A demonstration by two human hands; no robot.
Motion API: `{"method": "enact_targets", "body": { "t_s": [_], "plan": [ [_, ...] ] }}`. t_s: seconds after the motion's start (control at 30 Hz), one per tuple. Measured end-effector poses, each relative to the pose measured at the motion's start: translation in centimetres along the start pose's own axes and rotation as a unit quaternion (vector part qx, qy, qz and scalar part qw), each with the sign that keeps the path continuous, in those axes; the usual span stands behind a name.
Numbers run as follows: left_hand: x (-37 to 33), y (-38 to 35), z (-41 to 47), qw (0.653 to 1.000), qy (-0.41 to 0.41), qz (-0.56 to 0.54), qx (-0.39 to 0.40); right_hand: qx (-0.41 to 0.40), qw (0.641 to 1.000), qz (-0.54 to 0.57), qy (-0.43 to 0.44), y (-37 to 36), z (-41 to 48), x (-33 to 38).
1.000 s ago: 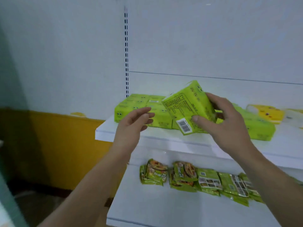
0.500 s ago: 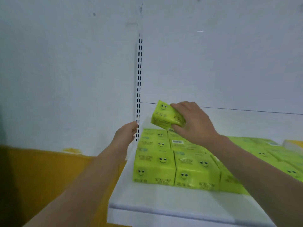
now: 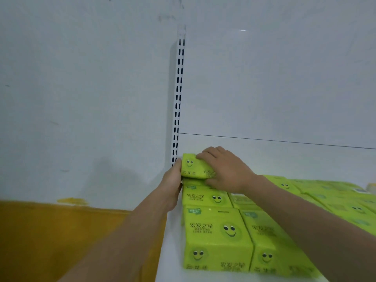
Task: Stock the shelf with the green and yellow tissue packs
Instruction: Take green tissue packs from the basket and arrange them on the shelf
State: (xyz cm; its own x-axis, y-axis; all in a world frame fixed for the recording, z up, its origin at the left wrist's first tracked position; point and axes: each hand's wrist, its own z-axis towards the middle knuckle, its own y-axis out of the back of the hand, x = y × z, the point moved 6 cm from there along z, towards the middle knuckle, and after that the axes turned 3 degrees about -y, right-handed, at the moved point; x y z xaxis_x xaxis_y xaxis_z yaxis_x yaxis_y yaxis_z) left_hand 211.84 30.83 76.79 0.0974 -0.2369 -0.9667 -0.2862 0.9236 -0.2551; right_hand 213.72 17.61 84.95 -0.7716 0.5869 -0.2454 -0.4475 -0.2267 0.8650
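Note:
A green tissue pack [image 3: 193, 166] with a smiley face lies on top of the back-left pack of a row of green tissue packs [image 3: 215, 237] on the white shelf [image 3: 173, 259]. My right hand [image 3: 225, 169] grips this top pack, fingers over its upper edge and thumb under its front. My left hand [image 3: 173, 184] presses flat against the pack's left end. More green packs [image 3: 335, 200] fill the shelf to the right.
A slotted white upright [image 3: 179, 94] runs up the white back panel just behind the held pack. Left of the shelf is a wall, white above and yellow [image 3: 61, 237] below. A pale yellow pack [image 3: 371, 188] peeks in at the far right edge.
My right hand has lowered the pack from mid-air onto the back-left stack. My left hand has moved right from beside the upright to the pack's left end.

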Motion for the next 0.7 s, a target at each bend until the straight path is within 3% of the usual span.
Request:
{"method": "enact_targets", "body": {
  "t_s": [0.17, 0.4, 0.57, 0.7],
  "plan": [
    [0.8, -0.1, 0.4, 0.999, 0.022, -0.02, 0.019, 0.011, 0.994, 0.104, -0.017, 0.5, -0.5, -0.7],
    [0.9, -1.0, 0.1, 0.997, 0.023, -0.037, 0.056, 0.014, 0.999, 0.042, -0.019, -0.2, 0.0, 0.0],
    [0.4, -0.6, -1.0, 1.0, 0.01, 0.012, 0.023, 0.015, 0.998, 0.055, -0.036, 0.6, -0.8, 0.3],
    [-0.9, 1.0, -3.4, 0.995, -0.021, 0.051, -0.082, -0.045, 0.989, 0.121, -0.071, 2.6, -3.4, -0.1]
  ]
}}
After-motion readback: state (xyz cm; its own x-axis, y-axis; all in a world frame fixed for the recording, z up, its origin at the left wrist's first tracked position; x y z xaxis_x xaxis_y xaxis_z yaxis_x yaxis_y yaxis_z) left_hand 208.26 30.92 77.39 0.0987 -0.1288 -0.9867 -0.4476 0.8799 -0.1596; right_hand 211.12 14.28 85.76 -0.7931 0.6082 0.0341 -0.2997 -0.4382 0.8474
